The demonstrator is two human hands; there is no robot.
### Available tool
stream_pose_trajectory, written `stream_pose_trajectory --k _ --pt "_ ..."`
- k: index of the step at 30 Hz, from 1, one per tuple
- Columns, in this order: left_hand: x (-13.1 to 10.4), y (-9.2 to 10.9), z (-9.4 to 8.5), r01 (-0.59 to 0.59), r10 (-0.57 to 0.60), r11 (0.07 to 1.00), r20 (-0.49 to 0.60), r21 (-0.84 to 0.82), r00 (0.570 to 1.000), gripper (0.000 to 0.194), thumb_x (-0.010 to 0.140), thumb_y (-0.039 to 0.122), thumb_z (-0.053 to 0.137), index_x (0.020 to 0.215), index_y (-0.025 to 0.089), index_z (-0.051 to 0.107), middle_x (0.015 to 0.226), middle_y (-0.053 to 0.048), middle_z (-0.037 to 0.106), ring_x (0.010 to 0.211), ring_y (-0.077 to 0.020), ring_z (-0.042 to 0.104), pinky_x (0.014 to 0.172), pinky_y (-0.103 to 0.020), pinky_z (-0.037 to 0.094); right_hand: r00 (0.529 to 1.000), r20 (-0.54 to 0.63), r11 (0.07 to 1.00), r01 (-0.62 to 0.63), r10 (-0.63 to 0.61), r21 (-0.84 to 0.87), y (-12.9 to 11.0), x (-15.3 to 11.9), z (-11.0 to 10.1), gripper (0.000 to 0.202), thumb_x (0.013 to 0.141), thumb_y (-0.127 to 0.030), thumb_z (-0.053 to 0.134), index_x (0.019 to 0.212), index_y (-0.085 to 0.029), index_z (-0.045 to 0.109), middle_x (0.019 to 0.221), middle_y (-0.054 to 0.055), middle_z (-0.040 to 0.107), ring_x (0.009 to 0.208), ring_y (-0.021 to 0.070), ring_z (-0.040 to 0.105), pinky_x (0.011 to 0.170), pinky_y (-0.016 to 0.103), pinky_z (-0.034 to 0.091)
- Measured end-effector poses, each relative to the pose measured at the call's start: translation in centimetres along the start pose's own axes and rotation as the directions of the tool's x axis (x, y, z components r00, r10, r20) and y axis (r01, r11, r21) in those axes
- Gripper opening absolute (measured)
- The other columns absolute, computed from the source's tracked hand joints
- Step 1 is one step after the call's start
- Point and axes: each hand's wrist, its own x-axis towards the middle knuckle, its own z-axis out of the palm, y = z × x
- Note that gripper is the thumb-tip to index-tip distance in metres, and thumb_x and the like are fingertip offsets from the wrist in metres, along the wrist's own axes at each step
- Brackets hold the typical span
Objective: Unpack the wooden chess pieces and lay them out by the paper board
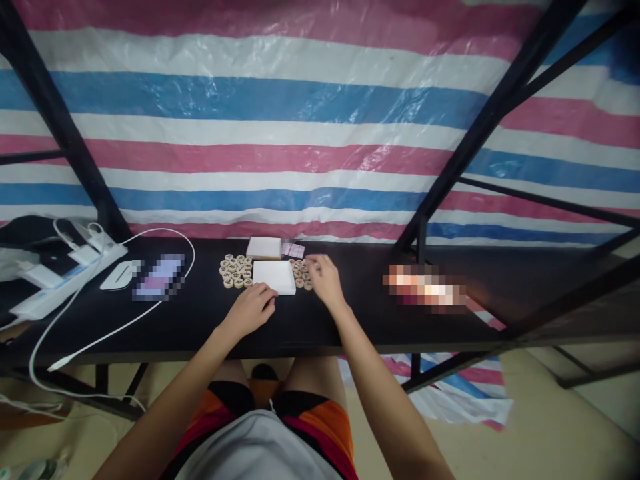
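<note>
A shallow white box tray lies on the black desk in front of me. My left hand is at its near edge, the fingers curled against the rim. Left of the tray sits a cluster of round wooden Chinese chess pieces with dark markings. On its right is a second group of pieces, partly covered by my right hand. That hand's fingers are bent together at the group's far right side; what is between them is hidden.
Behind the tray are another white box part and a small pink-and-white card. To the left lie a phone, a white device, a power strip and loose cables. A blurred bright screen is at right. Black frame posts flank the desk.
</note>
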Motion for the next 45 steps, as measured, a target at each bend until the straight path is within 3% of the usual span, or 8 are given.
stream_pose_trajectory --k 3,6,13,22,31,34,39,45 --pt "-1.7 0.6 0.2 0.115 -0.105 0.988 0.091 -0.101 0.990 0.017 0.085 0.017 0.044 0.087 0.020 0.061 0.084 -0.003 0.059 0.079 -0.0157 0.056 0.073 -0.028 0.045 0.969 0.245 0.991 -0.001 -0.033 0.137 -2.6 -4.1 0.6 0.024 0.086 -0.032 0.044 0.098 -0.024 0.063 0.085 0.004 0.067 0.080 0.0174 0.061 0.078 0.029 0.046" --pt "-2.6 0.7 0.7 0.179 -0.164 0.974 0.113 -0.139 0.980 0.016 0.084 0.018 0.045 0.081 0.020 0.060 0.079 -0.002 0.058 0.078 -0.0159 0.055 0.070 -0.027 0.044 0.897 0.425 0.957 -0.011 -0.119 0.290 -3.6 -6.8 1.8 0.018 0.084 -0.028 0.048 0.089 -0.024 0.064 0.084 0.001 0.068 0.076 0.0159 0.062 0.074 0.027 0.046" --pt "-2.6 0.4 0.8 0.238 -0.229 0.957 0.072 -0.168 0.971 0.014 0.083 0.016 0.047 0.080 0.019 0.061 0.076 -0.002 0.058 0.075 -0.0162 0.054 0.071 -0.028 0.043 0.945 0.323 0.972 -0.025 -0.053 0.233 -3.2 -7.5 2.4 0.016 0.084 -0.027 0.048 0.079 -0.023 0.062 0.072 0.000 0.063 0.068 0.0160 0.058 0.068 0.027 0.045" --pt "-2.6 0.7 0.3 0.247 -0.231 0.945 0.096 -0.216 0.968 0.016 0.083 0.018 0.046 0.081 0.019 0.062 0.076 -0.002 0.059 0.075 -0.0161 0.054 0.069 -0.027 0.041 0.985 0.171 0.988 0.062 -0.037 -0.140 -2.5 -8.0 2.9 0.019 0.086 -0.020 0.045 0.093 -0.018 0.063 0.097 0.009 0.061 0.094 0.0214 0.054 0.087 0.033 0.043" --pt "-2.5 0.7 0.2 0.248 -0.233 0.940 0.092 -0.234 0.968 0.016 0.082 0.018 0.046 0.080 0.019 0.062 0.078 -0.002 0.059 0.073 -0.0150 0.056 0.067 -0.026 0.043 0.989 0.030 0.940 -0.125 0.142 -0.317 -2.5 -7.8 2.9 0.030 0.086 -0.022 0.045 0.112 -0.015 0.058 0.120 0.013 0.052 0.101 0.0233 0.053 0.085 0.033 0.044" --pt "-2.6 0.5 0.5 0.244 -0.233 0.940 0.077 -0.236 0.970 0.018 0.084 0.020 0.046 0.086 0.019 0.063 0.088 -0.003 0.059 0.075 -0.0141 0.057 0.070 -0.026 0.045 0.986 0.032 0.913 -0.142 0.166 -0.381 -2.5 -7.8 3.2 0.041 0.085 -0.021 0.045 0.125 -0.016 0.051 0.131 0.013 0.047 0.104 0.0242 0.052 0.085 0.033 0.043" --pt "-2.7 0.1 1.2 0.252 -0.251 0.946 0.029 -0.202 0.968 0.032 0.086 0.026 0.045 0.117 0.021 0.056 0.122 -0.008 0.049 0.094 -0.0170 0.060 0.082 -0.030 0.050 0.986 0.065 0.880 -0.105 0.152 -0.463 -2.3 -7.8 3.5 0.046 0.086 -0.021 0.043 0.132 -0.016 0.047 0.135 0.013 0.046 0.104 0.0242 0.051 0.088 0.034 0.041" --pt "-2.7 -0.3 1.9 0.220 -0.217 0.972 0.049 -0.083 0.975 0.050 0.087 0.025 0.045 0.136 0.019 0.040 0.146 -0.011 0.030 0.129 -0.0270 0.038 0.104 -0.040 0.038 0.984 0.095 0.855 -0.080 0.149 -0.513 -2.2 -7.5 3.8 0.043 0.088 -0.023 0.040 0.129 -0.013 0.051 0.132 0.014 0.050 0.102 0.0243 0.052 0.089 0.035 0.040"
